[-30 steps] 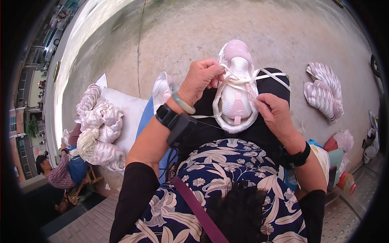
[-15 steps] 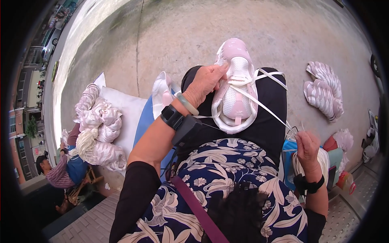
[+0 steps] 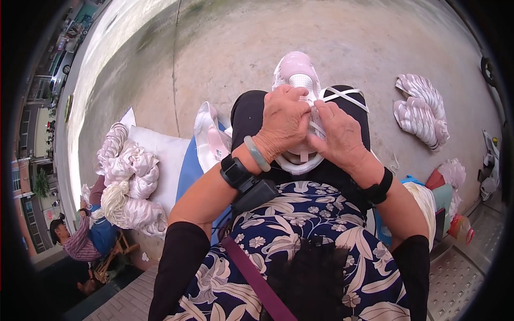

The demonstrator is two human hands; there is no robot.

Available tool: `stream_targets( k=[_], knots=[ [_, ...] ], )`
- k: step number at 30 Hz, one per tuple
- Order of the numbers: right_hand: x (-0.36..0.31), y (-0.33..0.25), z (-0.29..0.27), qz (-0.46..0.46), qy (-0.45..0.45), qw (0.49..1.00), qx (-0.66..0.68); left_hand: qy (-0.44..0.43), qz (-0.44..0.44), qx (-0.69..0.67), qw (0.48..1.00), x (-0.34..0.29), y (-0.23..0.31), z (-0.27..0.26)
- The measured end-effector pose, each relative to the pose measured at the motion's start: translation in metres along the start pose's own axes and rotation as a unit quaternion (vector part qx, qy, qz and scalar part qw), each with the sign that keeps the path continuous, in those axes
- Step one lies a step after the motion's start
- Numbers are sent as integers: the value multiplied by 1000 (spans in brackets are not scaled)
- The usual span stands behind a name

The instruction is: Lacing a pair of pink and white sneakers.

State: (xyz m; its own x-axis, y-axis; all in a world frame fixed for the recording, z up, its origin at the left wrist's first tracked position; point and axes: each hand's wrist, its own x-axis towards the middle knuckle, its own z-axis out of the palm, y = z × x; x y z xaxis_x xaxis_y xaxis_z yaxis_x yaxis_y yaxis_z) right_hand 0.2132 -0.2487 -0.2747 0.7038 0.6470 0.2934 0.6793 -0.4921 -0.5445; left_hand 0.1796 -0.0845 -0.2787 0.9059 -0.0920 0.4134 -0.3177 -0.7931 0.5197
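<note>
A pink and white sneaker (image 3: pixel 297 64) lies on my lap, its toe pointing away from me. Both hands meet over its lacing and cover most of the tongue. My left hand (image 3: pixel 285 116) is closed on the left side of the upper, fingertips at the eyelets. From the right, my right hand (image 3: pixel 342 132) pinches the white shoelace (image 3: pixel 318 127) close to the left fingertips. A loose loop of the lace sticks out to the right over my knee. Another pale pink and white shoe upper (image 3: pixel 208 136) rests beside my left thigh.
Bundled pink and white shoe uppers (image 3: pixel 136 168) lie on a white sheet (image 3: pixel 166 142) at left. More stacked uppers (image 3: pixel 423 112) sit on the concrete floor at right. A bunch of white laces (image 3: pixel 420 206) hangs beside my right arm. Another person (image 3: pixel 80 241) sits far left.
My right hand has come in from the far right, where it was pulling the lace out, to the shoe's lacing. My left hand has shifted slightly right over the eyelets.
</note>
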Motion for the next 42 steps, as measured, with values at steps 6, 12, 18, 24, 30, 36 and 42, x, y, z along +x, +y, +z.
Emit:
stream_targets(
  k=[6, 12, 18, 24, 30, 36, 42],
  knots=[
    [-6, 9, 6, 27, -22, 999, -29, 7, -31, 32, 999, -5, 0, 14],
    [-9, 31, 15, 78, 1, 988, 133, -19, -26, 75, 997, -3, 8, 18],
    [-12, 36, 17, 85, 7, 976, 203, -46, -11, 137, 989, 5, 20, 19],
    [-17, 29, 12, 105, 33, 967, 231, -84, 100, 213, 968, 13, 16, 15],
    [-17, 26, 6, 160, -3, 949, 271, -22, 99, 195, 976, -11, 18, -27],
    [-20, 28, 8, 151, 12, 958, 242, 38, -135, 389, 910, -134, -75, -142],
    [-17, 25, 11, 183, 3, 951, 250, -112, -477, 541, 683, -234, -100, -213]
  ],
)
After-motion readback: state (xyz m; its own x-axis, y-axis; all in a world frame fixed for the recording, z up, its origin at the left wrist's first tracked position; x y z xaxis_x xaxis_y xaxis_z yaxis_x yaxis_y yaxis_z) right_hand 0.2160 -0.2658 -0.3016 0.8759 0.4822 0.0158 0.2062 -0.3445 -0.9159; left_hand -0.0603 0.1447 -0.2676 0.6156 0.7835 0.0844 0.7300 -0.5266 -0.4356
